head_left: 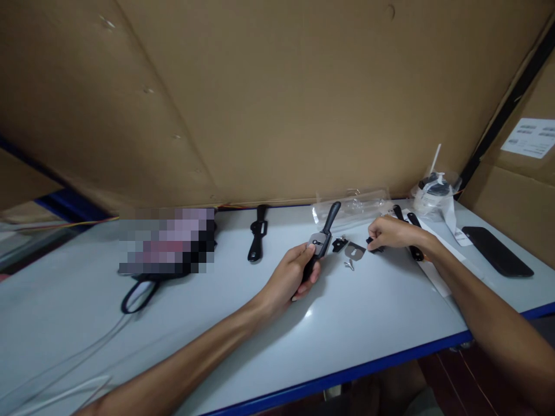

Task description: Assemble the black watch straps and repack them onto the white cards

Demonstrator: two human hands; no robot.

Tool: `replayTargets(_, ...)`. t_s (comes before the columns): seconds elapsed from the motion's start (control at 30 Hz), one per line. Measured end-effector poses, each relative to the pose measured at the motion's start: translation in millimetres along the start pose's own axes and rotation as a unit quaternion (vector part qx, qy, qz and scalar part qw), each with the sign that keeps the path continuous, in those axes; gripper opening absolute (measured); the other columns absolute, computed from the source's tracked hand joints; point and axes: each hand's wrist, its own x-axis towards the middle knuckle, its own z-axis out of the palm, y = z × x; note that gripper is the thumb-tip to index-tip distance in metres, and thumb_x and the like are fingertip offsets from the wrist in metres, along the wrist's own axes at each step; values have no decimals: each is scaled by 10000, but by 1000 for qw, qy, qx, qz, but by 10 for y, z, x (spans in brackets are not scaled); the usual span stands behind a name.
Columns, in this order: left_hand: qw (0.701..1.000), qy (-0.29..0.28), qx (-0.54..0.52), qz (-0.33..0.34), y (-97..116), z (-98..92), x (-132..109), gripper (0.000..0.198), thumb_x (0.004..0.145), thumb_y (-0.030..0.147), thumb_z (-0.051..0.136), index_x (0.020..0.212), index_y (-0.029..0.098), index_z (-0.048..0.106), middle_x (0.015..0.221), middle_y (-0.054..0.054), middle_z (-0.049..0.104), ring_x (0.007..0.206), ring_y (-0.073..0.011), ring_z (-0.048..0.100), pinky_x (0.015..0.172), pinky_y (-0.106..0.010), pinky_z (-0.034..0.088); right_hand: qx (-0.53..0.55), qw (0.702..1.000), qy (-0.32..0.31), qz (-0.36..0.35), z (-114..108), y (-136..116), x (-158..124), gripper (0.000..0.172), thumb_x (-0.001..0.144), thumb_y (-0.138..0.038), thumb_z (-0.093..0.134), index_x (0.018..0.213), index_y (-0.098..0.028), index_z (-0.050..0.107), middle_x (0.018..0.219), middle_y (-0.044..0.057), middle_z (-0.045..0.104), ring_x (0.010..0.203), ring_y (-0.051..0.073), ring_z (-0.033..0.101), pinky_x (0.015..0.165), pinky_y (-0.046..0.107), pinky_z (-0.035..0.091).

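My left hand (299, 268) is closed around the lower handle of a black spokeshave (333, 216), holding it tilted above the table. A grey blade (319, 241) lies in its middle, with my left thumb pressed on it. My right hand (392, 232) is closed on a small black part (375, 247), mostly hidden by the fingers, at the tabletop. Between my hands lie another black cap piece (340, 244), a loose grey blade (355, 251) with a keyhole slot, and a small silver screw (349, 265).
Another spokeshave (258, 234) lies left of my hands; more black handles (415, 221) lie on white paper beside my right wrist. Clear plastic packaging (351, 203), a lidded cup (431, 193) and a black phone (496, 251) are farther out. A blurred-out item with a strap (141, 296) lies left.
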Motion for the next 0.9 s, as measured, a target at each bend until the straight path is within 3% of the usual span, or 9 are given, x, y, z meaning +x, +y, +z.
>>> replayTargets(0.1,1000,-10,6,-1,-10,-1,5,303,976,432,445,765,218,407,531,60,466,348,-46,237,323,-178,153,132,985,109,-19,-4,-85,0,279,749,-244,709,565,-198,505,525,-46,526,513,100,442,517,243,294)
replayTargets(0.17,1000,-20,11,2,-23,-3,13,305,975,438,452,769,219,405,532,63,471,342,-45,244,321,-172,162,266,953,142,-16,33,-212,-29,266,794,-292,681,623,-207,495,563,-27,576,498,102,475,491,236,337)
replayTargets(0.3,999,-29,33,11,-45,-3,27,302,975,455,445,798,210,447,526,68,471,326,-46,257,311,-170,174,450,889,81,-4,239,-527,-111,217,812,-326,668,701,-210,523,673,39,681,539,134,589,463,242,434)
replayTargets(0.37,998,-32,49,20,-55,-3,31,294,980,461,427,855,202,490,522,71,471,316,-51,260,304,-172,182,459,887,53,-3,368,-638,-129,214,818,-315,663,687,-198,541,650,33,670,512,119,575,446,227,427)
replayTargets(0.5,995,-41,77,47,-74,-6,32,333,982,489,419,940,184,545,514,69,478,300,-56,279,299,-175,192,431,901,56,2,538,-707,-115,274,834,-295,649,622,-194,507,542,-16,582,437,84,493,414,205,374)
replayTargets(0.73,992,-43,100,58,-72,6,23,398,977,530,402,963,172,576,517,62,476,299,-62,301,299,-188,202,384,921,64,8,583,-678,-93,240,861,-332,673,716,-213,523,542,-11,585,428,108,489,387,236,341)
replayTargets(0.9,989,-56,125,61,-63,17,32,318,952,487,472,932,181,555,505,73,452,298,-61,301,294,-185,213,377,923,76,11,584,-694,-100,197,860,-311,692,767,-198,559,539,-18,566,427,104,467,407,245,349)
